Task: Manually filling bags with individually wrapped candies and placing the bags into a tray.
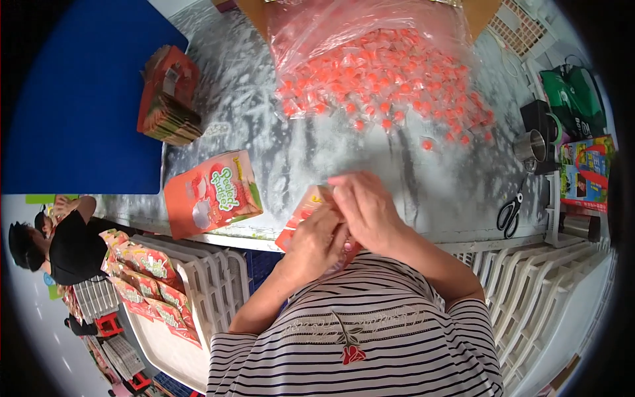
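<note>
Close to my body at the table's front edge, both hands work on a red printed candy pouch [305,206]. My left hand [316,239] is closed around the pouch's middle, with its fingers curled. My right hand [368,206] lies over the upper right side, its fingers pressed together at the pouch's edge. Much of the pouch is hidden behind the hands, so I cannot tell whether its mouth is sealed. A second flat pouch [218,192] lies to the left. Beyond the hands, loose wrapped red candies [390,73] spill from a clear plastic bag [297,33].
A stack of pouches [169,99] stands at the far left by a blue panel [86,92]. Black scissors [509,215] and a metal cup [529,147] are at the right. White trays [159,347], one holding filled pouches [152,284], flank me. Another person [73,245] is at left.
</note>
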Tool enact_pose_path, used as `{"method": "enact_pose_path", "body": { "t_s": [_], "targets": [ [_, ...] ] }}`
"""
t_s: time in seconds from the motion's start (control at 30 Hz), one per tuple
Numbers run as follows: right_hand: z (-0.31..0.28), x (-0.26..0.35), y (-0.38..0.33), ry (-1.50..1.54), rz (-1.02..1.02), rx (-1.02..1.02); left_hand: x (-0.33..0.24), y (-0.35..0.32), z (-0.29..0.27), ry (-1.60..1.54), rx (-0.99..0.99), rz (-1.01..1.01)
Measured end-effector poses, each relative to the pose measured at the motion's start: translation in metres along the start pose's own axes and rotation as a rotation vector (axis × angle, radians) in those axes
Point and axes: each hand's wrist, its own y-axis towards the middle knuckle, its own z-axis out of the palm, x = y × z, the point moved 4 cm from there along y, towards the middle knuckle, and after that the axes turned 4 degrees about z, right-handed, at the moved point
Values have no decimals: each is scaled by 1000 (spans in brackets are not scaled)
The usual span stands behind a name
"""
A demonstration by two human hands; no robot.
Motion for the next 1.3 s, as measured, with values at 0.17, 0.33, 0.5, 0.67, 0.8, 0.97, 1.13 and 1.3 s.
{"method": "enact_pose_path", "body": {
  "t_s": [0.17,0.33,0.5,0.67,0.8,0.97,1.13,1.3],
  "targets": [
    [-4,2,-10,37,103,195,-7,-4,1,92,60,48],
    [1,-11,-18,180,74,290,4,-2,-5,118,92,3],
    [-18,-67,6,-65,90,-47,5,-2,-14,41,-47,-131],
    [-24,-147,37,-545,153,-90,4,-6,-19,83,-23,-141],
    [-5,-142,14,-604,110,-8,3,-7,-20,67,-26,-109],
    [2,-115,11,-511,60,-7,5,-7,-19,47,-14,-122],
    [17,-118,55,-397,56,0,3,-7,-18,84,5,-91],
    [38,-126,45,-423,64,79,3,-13,-24,97,0,-104]
  ]
}}
